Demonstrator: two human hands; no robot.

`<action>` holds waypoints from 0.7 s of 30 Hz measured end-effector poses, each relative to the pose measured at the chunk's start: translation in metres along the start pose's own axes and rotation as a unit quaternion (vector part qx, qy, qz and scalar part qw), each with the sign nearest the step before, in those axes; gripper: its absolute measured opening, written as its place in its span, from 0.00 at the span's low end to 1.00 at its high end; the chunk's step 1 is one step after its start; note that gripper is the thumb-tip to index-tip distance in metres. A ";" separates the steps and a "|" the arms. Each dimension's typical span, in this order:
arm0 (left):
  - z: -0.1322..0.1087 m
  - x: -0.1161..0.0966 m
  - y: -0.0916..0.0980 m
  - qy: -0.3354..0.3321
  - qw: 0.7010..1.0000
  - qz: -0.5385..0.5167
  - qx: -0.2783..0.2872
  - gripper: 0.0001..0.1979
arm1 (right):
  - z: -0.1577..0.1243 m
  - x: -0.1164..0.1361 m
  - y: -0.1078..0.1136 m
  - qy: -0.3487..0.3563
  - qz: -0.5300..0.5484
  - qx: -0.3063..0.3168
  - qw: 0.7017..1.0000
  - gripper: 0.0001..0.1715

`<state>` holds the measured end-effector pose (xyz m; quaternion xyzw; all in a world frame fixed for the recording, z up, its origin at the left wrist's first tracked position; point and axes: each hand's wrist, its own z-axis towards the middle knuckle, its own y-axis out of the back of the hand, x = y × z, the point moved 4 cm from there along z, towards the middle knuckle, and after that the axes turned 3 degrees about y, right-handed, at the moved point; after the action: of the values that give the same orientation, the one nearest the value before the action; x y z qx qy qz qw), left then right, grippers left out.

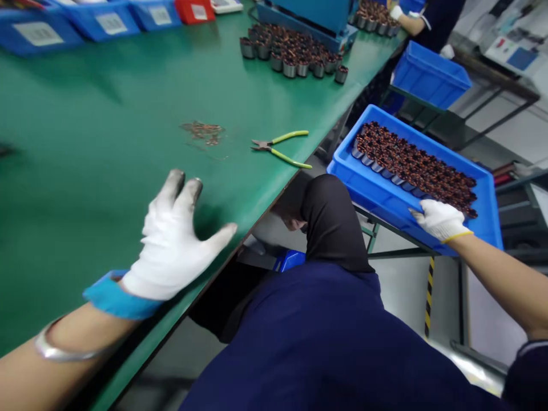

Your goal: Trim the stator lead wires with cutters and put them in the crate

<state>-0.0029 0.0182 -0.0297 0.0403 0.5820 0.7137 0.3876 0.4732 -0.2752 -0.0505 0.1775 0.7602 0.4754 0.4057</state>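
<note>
My left hand (175,240), in a white glove with darkened fingertips and a blue cuff, is open over the green bench top, fingers spread and nothing held. Beyond it lie thin copper wire scraps (205,132) and cutting pliers (269,146) with green handles, their jaws pointing left. To the right, my gloved right hand (443,221) is closed over the near rim of a blue crate (363,191); some of its fingers are hidden. Beside that hand, rows of copper-wound motor stators (411,162) fill much of the crate.
More wound stators (295,51) stand on the bench by a blue machine (312,17). Blue bins (109,21) and a red bin (194,10) line the far edge. Another person's gloved hand (397,12) is at the top right, near a second blue crate (432,74).
</note>
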 end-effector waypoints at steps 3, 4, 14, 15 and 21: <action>-0.008 0.001 0.005 -0.008 0.999 -0.050 0.006 0.46 | -0.003 0.003 0.002 -0.011 0.000 -0.001 1.000 0.28; -0.010 0.003 0.006 -0.006 0.998 -0.062 0.007 0.46 | -0.004 0.004 0.003 -0.013 -0.001 -0.002 1.000 0.28; -0.012 0.001 0.009 0.006 0.996 -0.089 -0.020 0.45 | -0.012 0.011 0.012 -0.006 -0.010 -0.021 1.000 0.30; -0.011 0.001 0.010 0.006 0.996 -0.088 -0.024 0.45 | -0.011 0.010 0.012 -0.003 -0.010 -0.023 1.000 0.30; -0.009 0.001 0.008 0.044 0.996 -0.079 -0.001 0.47 | -0.013 0.008 0.008 0.030 -0.015 -0.040 0.999 0.28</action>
<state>-0.0123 0.0112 -0.0261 -0.0378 0.5990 0.6827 0.4167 0.4574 -0.2736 -0.0444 0.1353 0.7552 0.5045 0.3962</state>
